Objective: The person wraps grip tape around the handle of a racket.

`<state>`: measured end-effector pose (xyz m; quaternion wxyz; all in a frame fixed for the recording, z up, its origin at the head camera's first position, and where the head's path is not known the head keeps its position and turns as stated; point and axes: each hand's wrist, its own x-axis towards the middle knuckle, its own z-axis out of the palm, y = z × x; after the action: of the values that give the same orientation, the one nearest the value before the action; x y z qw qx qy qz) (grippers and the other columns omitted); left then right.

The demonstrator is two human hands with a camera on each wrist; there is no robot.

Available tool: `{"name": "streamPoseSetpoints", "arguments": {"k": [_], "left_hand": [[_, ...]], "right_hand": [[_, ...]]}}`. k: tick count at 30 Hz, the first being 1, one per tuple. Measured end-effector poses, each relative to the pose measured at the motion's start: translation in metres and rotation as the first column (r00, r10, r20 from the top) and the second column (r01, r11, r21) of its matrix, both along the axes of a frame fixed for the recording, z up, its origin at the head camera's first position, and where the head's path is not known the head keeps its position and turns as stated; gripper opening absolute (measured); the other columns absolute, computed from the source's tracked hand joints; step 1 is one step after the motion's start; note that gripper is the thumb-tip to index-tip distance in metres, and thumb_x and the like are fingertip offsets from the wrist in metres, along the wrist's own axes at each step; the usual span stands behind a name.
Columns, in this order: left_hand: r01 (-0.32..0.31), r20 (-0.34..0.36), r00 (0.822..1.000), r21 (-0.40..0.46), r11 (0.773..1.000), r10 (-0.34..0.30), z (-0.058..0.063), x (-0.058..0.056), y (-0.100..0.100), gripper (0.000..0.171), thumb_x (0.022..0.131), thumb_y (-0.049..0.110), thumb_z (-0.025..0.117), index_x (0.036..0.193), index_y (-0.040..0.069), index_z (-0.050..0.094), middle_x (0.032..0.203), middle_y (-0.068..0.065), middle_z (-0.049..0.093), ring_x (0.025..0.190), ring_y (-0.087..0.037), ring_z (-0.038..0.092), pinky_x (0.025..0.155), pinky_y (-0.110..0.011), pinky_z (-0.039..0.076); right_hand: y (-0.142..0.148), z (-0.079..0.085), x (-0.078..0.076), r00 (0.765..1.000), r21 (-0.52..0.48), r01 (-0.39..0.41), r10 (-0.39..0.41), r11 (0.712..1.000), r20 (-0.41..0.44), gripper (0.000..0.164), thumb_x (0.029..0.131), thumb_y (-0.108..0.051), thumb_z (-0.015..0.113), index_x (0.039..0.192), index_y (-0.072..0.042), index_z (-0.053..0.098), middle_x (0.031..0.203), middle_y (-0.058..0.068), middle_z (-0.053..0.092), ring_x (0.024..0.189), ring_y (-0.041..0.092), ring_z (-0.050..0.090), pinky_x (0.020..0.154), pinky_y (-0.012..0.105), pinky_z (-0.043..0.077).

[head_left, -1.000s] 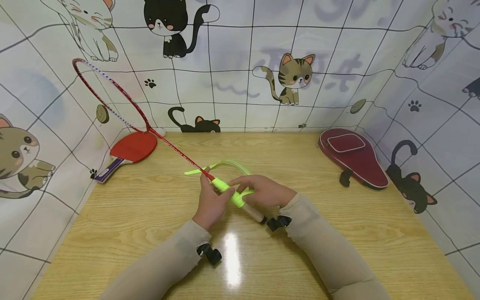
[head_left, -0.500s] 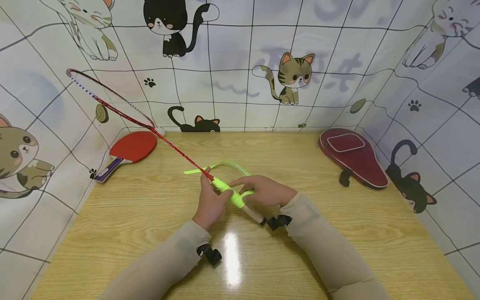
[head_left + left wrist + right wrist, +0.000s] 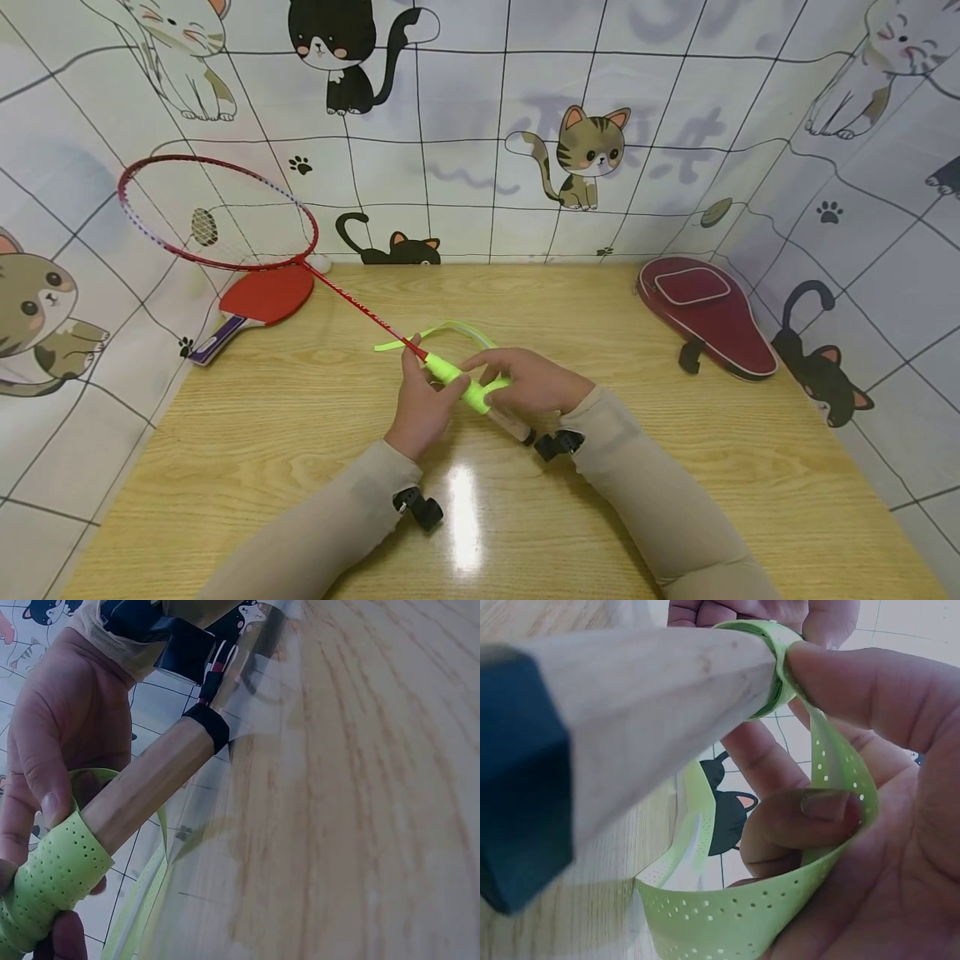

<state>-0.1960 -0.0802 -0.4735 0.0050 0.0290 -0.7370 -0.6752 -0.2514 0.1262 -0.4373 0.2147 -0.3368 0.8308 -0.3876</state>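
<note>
A red badminton racket (image 3: pixel 352 301) slants across the head view, its strung head up at the left. Lime-green perforated grip tape (image 3: pixel 442 369) is wound round the upper handle. Below the wrap, the bare wooden handle (image 3: pixel 150 776) runs down to a black end (image 3: pixel 525 780). My left hand (image 3: pixel 423 410) holds the racket by the wrapped part, thumb and fingers on either side. Close beside it, my right hand (image 3: pixel 531 382) pinches the tape at the wrap's lower edge. A loose length of tape (image 3: pixel 735 911) loops past the right fingers and trails over the table behind.
A red table tennis bat (image 3: pixel 270 292) lies at the back left, with a white ball (image 3: pixel 321 264) by the wall. At the back right lies a maroon bat case (image 3: pixel 693 312). Cat-patterned sheeting (image 3: pixel 465 167) surrounds the wooden table (image 3: pixel 300 433).
The racket has rolled about its shaft, so its head turns from one narrow angle through nearly edge-on to a wider oval lower down. Both hands stay in nearly the same place.
</note>
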Motion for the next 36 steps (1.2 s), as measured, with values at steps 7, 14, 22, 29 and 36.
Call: {"name": "streamPoseSetpoints", "arguments": {"k": [7,14,22,29,36], "left_hand": [[0.006,0.024,1.000,0.008,1.000,-0.007,0.0017,0.0007,0.0000,0.099,0.094,0.009,0.071,0.167,0.017,0.004,0.135,-0.032,0.059,0.112,-0.036,0.069,0.091,-0.038,0.055],[0.013,0.013,1.000,-0.005,1.000,-0.013,0.0011,-0.0001,-0.0005,0.100,0.094,0.012,0.074,0.166,0.019,0.005,0.129,-0.029,0.062,0.106,-0.033,0.070,0.087,-0.034,0.055],[-0.010,0.009,1.000,-0.041,0.999,0.010,0.0019,0.0010,-0.0010,0.100,0.096,0.015,0.077,0.166,0.020,0.006,0.128,-0.027,0.064,0.110,-0.033,0.069,0.085,-0.034,0.056],[-0.014,0.006,1.000,-0.019,1.000,0.014,0.0027,0.0003,0.0005,0.097,0.094,0.010,0.073,0.165,0.014,0.007,0.130,-0.030,0.063,0.109,-0.035,0.070,0.087,-0.036,0.055],[-0.016,0.018,1.000,-0.017,1.000,0.017,0.0000,-0.0009,0.0002,0.098,0.090,0.007,0.070,0.165,0.009,0.005,0.131,-0.031,0.060,0.108,-0.031,0.066,0.082,-0.032,0.053]], "right_hand": [[0.0001,-0.0023,-0.0002,0.997,-0.036,-0.013,0.016,0.999,0.076,0.065,0.092,0.007,0.058,0.151,-0.022,0.057,0.126,0.005,0.074,0.119,0.023,0.070,0.087,0.036,0.055],[0.0007,-0.0041,-0.0010,1.000,-0.017,-0.009,0.010,1.000,0.024,0.062,0.095,-0.001,0.070,0.151,-0.025,0.057,0.126,0.001,0.073,0.118,0.022,0.069,0.093,0.040,0.056],[-0.0005,-0.0028,-0.0009,1.000,-0.005,-0.013,0.013,1.000,0.021,0.061,0.095,0.000,0.067,0.151,-0.025,0.058,0.126,0.003,0.073,0.119,0.022,0.068,0.096,0.044,0.055],[-0.0003,-0.0015,0.0004,0.997,-0.046,-0.013,0.016,0.999,0.078,0.064,0.093,0.006,0.060,0.151,-0.022,0.058,0.129,0.005,0.073,0.120,0.022,0.069,0.095,0.040,0.054],[-0.0020,-0.0023,0.0008,0.999,-0.016,-0.023,0.023,1.000,0.026,0.062,0.094,-0.001,0.071,0.151,-0.021,0.058,0.123,0.005,0.074,0.115,0.020,0.069,0.095,0.041,0.055]]}}
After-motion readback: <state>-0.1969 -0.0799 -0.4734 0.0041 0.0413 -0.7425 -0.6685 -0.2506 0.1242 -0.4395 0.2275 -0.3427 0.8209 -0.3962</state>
